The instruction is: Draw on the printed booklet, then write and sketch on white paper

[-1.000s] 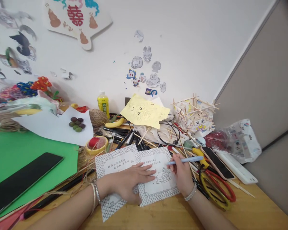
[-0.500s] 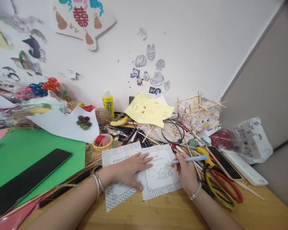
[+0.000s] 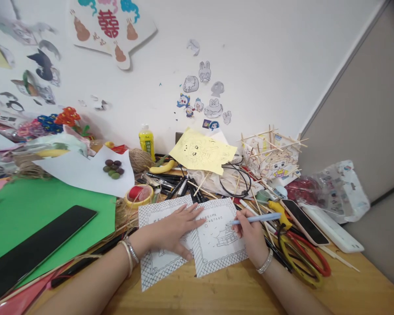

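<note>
Two white sheets with crosshatched borders lie side by side on the wooden table. The right sheet (image 3: pixel 213 256) carries an ink drawing of a pavilion and lines of handwriting. Over the left sheet (image 3: pixel 151 273) my left hand (image 3: pixel 170 232) lies flat with fingers spread, hiding much of it; its fingertips reach onto the right sheet's left edge. My right hand (image 3: pixel 251 234) grips a light blue pen (image 3: pixel 261 218), its tip near the pavilion's roof. Whether the tip touches the paper I cannot tell.
Close on the right lie red and yellow-handled scissors (image 3: pixel 304 258) and a phone (image 3: pixel 304 222). Behind the sheets are scattered black markers (image 3: pixel 175 186), a tape roll (image 3: pixel 138 195) and yellow paper (image 3: pixel 202 151). A long black object (image 3: pixel 36 251) rests on green card (image 3: pixel 92 188) at left.
My left hand has shifted slightly down and left, uncovering more handwriting on the right sheet. The pen, still in my right hand, has moved slightly left. The whole view has shifted a little.
</note>
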